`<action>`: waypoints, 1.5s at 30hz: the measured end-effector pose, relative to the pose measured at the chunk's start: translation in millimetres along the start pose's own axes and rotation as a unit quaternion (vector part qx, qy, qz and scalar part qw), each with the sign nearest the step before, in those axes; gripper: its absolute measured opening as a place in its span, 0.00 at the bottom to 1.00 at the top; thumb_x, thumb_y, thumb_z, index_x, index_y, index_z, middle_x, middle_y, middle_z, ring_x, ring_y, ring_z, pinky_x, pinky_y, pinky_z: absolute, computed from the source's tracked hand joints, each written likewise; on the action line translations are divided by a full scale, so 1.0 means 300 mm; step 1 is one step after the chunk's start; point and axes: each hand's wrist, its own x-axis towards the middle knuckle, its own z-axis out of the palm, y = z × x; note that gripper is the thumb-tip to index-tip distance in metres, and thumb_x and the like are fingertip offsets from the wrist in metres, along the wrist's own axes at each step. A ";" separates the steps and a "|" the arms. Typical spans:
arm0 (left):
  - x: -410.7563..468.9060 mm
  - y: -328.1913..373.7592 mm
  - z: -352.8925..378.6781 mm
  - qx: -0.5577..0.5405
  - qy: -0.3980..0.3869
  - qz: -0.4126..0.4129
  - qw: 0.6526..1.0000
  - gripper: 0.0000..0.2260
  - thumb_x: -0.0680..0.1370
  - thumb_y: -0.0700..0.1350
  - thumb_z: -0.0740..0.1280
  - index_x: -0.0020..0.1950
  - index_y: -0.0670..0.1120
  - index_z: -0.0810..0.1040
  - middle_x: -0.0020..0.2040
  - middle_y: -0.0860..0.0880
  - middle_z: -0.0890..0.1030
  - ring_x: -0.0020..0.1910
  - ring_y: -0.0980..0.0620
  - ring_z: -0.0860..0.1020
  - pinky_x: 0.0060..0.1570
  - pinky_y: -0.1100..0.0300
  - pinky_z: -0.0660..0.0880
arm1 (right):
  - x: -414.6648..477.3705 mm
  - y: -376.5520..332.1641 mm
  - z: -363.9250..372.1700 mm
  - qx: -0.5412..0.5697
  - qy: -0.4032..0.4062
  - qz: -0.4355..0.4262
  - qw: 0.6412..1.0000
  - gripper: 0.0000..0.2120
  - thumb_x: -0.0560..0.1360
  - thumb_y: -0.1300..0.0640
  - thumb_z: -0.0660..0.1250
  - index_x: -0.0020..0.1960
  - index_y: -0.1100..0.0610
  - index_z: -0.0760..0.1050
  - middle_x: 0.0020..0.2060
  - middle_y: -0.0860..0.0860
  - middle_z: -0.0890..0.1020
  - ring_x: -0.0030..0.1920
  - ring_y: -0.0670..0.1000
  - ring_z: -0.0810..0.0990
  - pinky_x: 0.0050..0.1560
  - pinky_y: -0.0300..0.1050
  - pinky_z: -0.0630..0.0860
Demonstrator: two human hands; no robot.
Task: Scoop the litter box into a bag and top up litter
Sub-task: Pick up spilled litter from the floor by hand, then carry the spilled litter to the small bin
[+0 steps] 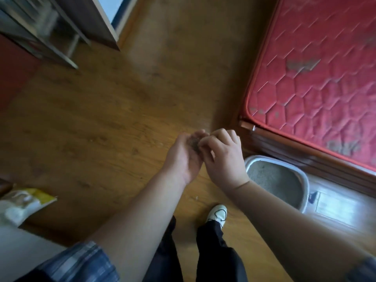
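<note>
The box (304, 181) sits on the floor (101, 119) at the lower right of the frame, just beside the base of the bed. It is an open tray with a white rim, and grey litter (272, 176) lies inside. Its long axis runs from upper left to lower right, parallel to the bed's edge. The rounded upper-left end is nearest the hands, and the right forearm hides part of the near side.

Both hands meet just left of the box, near the middle of the frame. The left hand (184, 157) is turned palm up and cupped, its fingers half curled round a dark clump (193, 142); blur hides what the clump is. The right hand (223, 157) lies back-up with its fingers bent, the tips at the clump. Whether they pinch it or only touch it cannot be told.

A yellow and white bag (24, 202) lies at the lower left edge, well apart from the box. A red quilted mattress (317, 78) fills the upper right. One white shoe (217, 213) stands below the hands.
</note>
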 end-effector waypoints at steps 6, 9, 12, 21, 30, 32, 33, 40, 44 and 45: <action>-0.439 0.265 0.154 -0.008 -0.040 0.040 0.998 0.09 0.78 0.39 0.59 0.48 0.38 0.77 0.42 0.42 0.80 0.40 0.47 0.81 0.40 0.59 0.80 | 0.044 -0.454 -0.304 0.027 -0.010 -0.027 0.999 0.12 0.72 0.67 0.66 0.48 0.51 0.79 0.48 0.47 0.77 0.46 0.54 0.71 0.47 0.55 0.71; -0.618 0.382 0.189 -0.005 -0.029 0.064 0.997 0.09 0.78 0.38 0.58 0.45 0.38 0.77 0.41 0.42 0.79 0.39 0.47 0.81 0.40 0.57 0.82 | 0.064 -0.651 -0.413 0.055 0.014 -0.006 0.998 0.17 0.69 0.69 0.66 0.53 0.51 0.79 0.51 0.44 0.76 0.50 0.51 0.71 0.52 0.50 0.72; -0.755 0.490 0.218 -0.019 -0.010 0.084 0.996 0.13 0.80 0.38 0.56 0.41 0.37 0.77 0.37 0.41 0.79 0.38 0.46 0.80 0.37 0.57 0.82 | 0.092 -0.779 -0.482 0.048 0.022 0.029 0.998 0.16 0.73 0.65 0.66 0.57 0.50 0.78 0.53 0.43 0.76 0.55 0.47 0.71 0.58 0.44 0.70; -0.885 0.716 0.270 -0.027 0.005 0.123 0.992 0.14 0.82 0.39 0.56 0.43 0.37 0.78 0.35 0.40 0.81 0.33 0.45 0.82 0.34 0.54 0.83 | 0.265 -0.797 -0.640 -0.036 -0.054 0.066 0.996 0.20 0.79 0.52 0.62 0.71 0.48 0.70 0.69 0.45 0.72 0.72 0.49 0.65 0.72 0.51 0.65; -0.699 0.846 0.609 0.030 -0.030 0.142 0.989 0.12 0.83 0.39 0.56 0.48 0.36 0.78 0.43 0.39 0.80 0.40 0.44 0.82 0.40 0.52 0.84 | 0.585 -0.618 -0.752 -0.077 -0.028 0.080 0.993 0.26 0.81 0.47 0.59 0.78 0.48 0.62 0.77 0.46 0.63 0.78 0.51 0.56 0.77 0.51 0.58; -0.608 0.878 0.730 0.045 -0.034 0.143 0.988 0.12 0.83 0.38 0.56 0.49 0.36 0.78 0.44 0.38 0.81 0.39 0.44 0.84 0.37 0.54 0.83 | 0.691 -0.544 -0.797 -0.069 -0.015 0.091 0.993 0.26 0.82 0.47 0.58 0.78 0.47 0.60 0.78 0.45 0.62 0.79 0.51 0.54 0.76 0.51 0.56; -0.561 0.894 0.793 0.053 -0.034 0.144 0.988 0.12 0.83 0.38 0.57 0.49 0.36 0.78 0.43 0.38 0.81 0.39 0.44 0.84 0.37 0.54 0.82 | 0.749 -0.503 -0.824 -0.065 -0.012 0.097 0.993 0.26 0.82 0.46 0.58 0.79 0.46 0.59 0.78 0.45 0.61 0.79 0.50 0.52 0.76 0.51 0.55; -0.240 1.004 1.264 0.092 -0.051 0.149 0.983 0.10 0.82 0.38 0.58 0.54 0.36 0.78 0.42 0.39 0.82 0.40 0.44 0.84 0.39 0.54 0.83 | 1.193 -0.183 -1.057 -0.053 0.003 0.135 0.989 0.28 0.82 0.44 0.56 0.80 0.45 0.55 0.80 0.45 0.56 0.80 0.49 0.47 0.77 0.53 0.53; -0.080 1.078 1.476 0.084 -0.061 0.155 0.982 0.10 0.82 0.38 0.58 0.56 0.36 0.77 0.43 0.39 0.82 0.41 0.44 0.84 0.40 0.53 0.83 | 1.423 -0.070 -1.128 -0.061 -0.010 0.129 0.990 0.28 0.82 0.44 0.56 0.80 0.46 0.53 0.80 0.45 0.56 0.80 0.50 0.47 0.78 0.52 0.51; -0.040 1.100 1.518 0.075 -0.061 0.156 0.983 0.10 0.82 0.38 0.58 0.56 0.36 0.77 0.43 0.39 0.82 0.41 0.44 0.84 0.40 0.54 0.83 | 1.479 -0.051 -1.132 -0.062 -0.012 0.128 0.990 0.28 0.82 0.44 0.56 0.80 0.46 0.53 0.80 0.45 0.56 0.80 0.50 0.47 0.78 0.52 0.51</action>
